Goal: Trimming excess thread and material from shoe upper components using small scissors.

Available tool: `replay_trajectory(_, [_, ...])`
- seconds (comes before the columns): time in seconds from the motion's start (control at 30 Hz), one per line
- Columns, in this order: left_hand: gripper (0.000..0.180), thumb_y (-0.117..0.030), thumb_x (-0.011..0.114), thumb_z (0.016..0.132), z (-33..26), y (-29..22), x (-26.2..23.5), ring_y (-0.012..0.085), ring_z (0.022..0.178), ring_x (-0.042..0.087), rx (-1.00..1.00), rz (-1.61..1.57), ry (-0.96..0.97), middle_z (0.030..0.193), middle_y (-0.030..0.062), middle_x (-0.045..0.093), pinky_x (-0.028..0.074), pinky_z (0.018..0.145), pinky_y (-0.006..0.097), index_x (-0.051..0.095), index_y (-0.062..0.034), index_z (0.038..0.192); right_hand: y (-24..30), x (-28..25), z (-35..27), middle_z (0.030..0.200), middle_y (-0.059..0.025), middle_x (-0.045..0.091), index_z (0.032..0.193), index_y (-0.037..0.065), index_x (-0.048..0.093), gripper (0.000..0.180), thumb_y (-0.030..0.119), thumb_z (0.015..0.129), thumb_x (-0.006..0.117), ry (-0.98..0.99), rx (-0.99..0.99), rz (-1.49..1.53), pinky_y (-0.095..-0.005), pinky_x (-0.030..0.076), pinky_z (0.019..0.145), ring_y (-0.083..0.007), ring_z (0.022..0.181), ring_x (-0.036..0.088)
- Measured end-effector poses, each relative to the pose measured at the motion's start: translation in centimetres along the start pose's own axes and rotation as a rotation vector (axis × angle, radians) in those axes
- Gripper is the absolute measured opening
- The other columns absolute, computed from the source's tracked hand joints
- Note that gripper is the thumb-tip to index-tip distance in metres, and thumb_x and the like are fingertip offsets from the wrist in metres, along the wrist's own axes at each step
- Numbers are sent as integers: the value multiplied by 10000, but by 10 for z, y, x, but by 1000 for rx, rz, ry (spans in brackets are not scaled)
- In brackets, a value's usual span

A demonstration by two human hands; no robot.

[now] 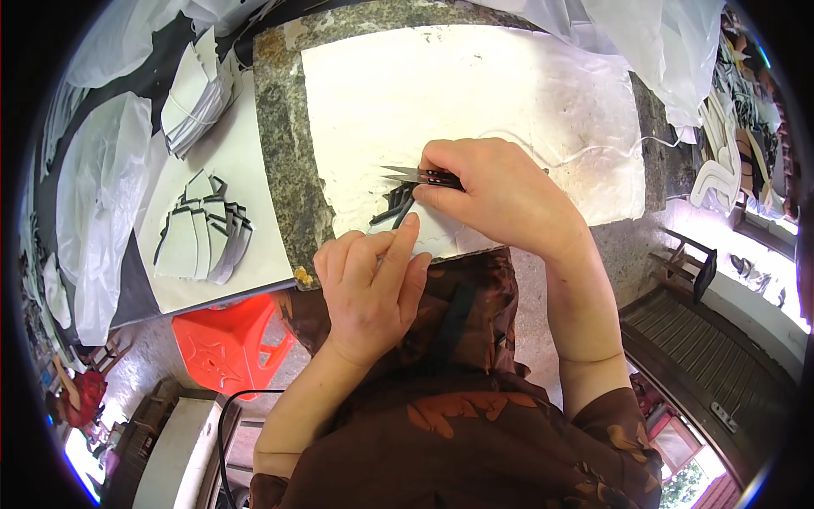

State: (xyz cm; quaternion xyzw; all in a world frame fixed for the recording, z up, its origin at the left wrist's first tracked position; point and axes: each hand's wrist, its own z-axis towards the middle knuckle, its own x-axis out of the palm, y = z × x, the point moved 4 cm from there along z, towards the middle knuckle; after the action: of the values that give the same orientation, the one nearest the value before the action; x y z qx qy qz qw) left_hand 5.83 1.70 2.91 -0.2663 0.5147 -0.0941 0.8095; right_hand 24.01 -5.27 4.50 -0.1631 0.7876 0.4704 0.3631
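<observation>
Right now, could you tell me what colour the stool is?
Red-orange stool, clearest in the head view.

No labels, signs or screens show; clear plastic bags [102, 195] lie crumpled at the left and top right.

A: One view only, a head-worn fisheye looking steeply down, close over the table [280, 153].

B: Which way does it face?

A: Forward and down; both forearms enter from the lower edge, the lap fills the bottom. Edges bend toward the dark rim, with floor showing at either side.
</observation>
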Motion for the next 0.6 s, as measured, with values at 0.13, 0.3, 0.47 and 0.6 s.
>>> replay_trajectory(0.13, [369,-172,764,915,4,-1,0,244,913,577,-15,-15,31,988,33,641,411,867,388,744,-41,1260,-2,-1,2,836,-168,709,944,28,685,256,280,905,705,-12,0,37,-453,525,721,-399,796,671])
replay_trajectory(0.3, [353,-169,760,920,5,-1,-1,240,895,583,-34,-16,46,981,37,639,410,849,391,748,-40,1249,-2,-2,7,825,-169,710,906,41,698,247,288,895,695,23,-24,0,-460,530,714,-400,790,677])
replay_trajectory(0.47, [321,-160,766,921,10,-2,-2,233,867,578,-32,-14,35,952,31,626,410,821,384,759,-49,1222,0,-4,11,821,-172,712,888,42,701,244,285,874,685,54,10,-32,-461,530,715,-401,786,676])
replay_trajectory(0.6, [278,-135,773,918,12,0,1,227,831,575,-29,-4,-1,911,25,614,412,788,380,767,-62,1185,-3,-6,10,824,-170,714,897,45,708,260,303,870,696,56,30,-41,-453,528,713,-398,785,675])
